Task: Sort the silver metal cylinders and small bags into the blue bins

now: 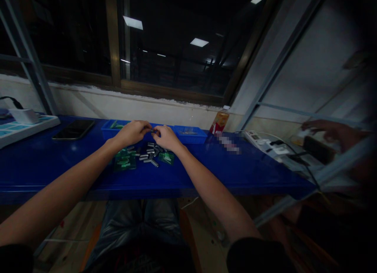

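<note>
My left hand (134, 132) and my right hand (165, 137) meet above the middle of the blue table (73, 159). Pinched between the fingertips of both is a small dark piece (152, 130), too small to name. Beneath the hands lies a loose heap of short metallic cylinders (150, 152). A green transparent packet or tray (125, 160) with pale green pieces is left of the heap, and a smaller green one (166, 158) is to its right. Behind my left hand stands a blue bin (109, 128) with green pieces; another blue bin (191, 136) sits right of my right hand.
A phone (74, 130) and a white power strip (29, 128) lie at the left. A drink bottle (219, 120) stands at the back right. Beyond a metal frame post (282, 57), another person's hand (330, 132) is near cables and a second power strip (259, 139).
</note>
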The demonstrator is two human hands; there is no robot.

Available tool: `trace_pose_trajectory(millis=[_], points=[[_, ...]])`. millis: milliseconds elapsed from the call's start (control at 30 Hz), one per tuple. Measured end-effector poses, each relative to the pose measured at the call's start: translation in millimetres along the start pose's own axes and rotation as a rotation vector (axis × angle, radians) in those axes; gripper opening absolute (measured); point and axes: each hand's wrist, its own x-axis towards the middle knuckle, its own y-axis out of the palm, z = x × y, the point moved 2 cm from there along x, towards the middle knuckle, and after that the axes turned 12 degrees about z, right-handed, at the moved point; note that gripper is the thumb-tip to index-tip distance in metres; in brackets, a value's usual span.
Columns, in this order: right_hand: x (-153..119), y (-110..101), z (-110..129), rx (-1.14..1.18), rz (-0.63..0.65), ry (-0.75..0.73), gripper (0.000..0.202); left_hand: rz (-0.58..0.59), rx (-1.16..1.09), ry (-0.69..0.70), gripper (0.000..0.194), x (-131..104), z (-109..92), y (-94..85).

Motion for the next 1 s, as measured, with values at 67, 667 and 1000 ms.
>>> trace_pose_trajectory(millis=[67, 667, 1000], points=[[-0.7, -1.7, 1.1, -0.01, -0.005, -0.014, 0.02, -0.024, -0.021, 0.022, 0.033, -0.5, -0.6, -0.9], [-1.0, -0.8, -0.9, 0.184, 0.047, -0.059, 0.026, -0.111, -0.066, 0.114, 0.032, -1.6, -6.8, -2.9], [-3.0, -3.4, 0.6, 0.149, -0.01, -0.052, 0.028, -0.189, -0.299, 0.133, 0.031, -0.1, -5.7, 5.4]])
